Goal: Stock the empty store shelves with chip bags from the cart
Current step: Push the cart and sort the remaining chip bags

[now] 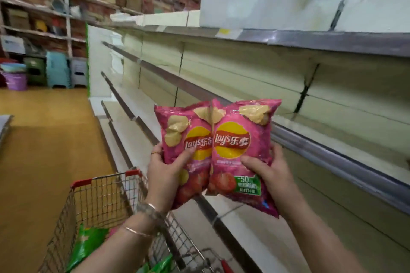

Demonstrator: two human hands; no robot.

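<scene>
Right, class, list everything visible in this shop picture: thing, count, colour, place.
Lay's chip bags: two, pink, held side by side before the shelves.
Shopping cart: one, wire with red corners, lower left.
Green bags: at least two, green, inside the cart.
Store shelves: several tiers, cream with grey edges, right side.
Plastic stools: a few stacks, teal, green, grey, far left.
Left hand: fingers gripping the left bag.
Right hand: fingers gripping the right bag.

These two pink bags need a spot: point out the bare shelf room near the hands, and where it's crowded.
Bare: the shelf board behind the grey price rail, right of the pink bags, and the lower board beneath the right hand. Crowded: the cart, green bags lying in it.
</scene>
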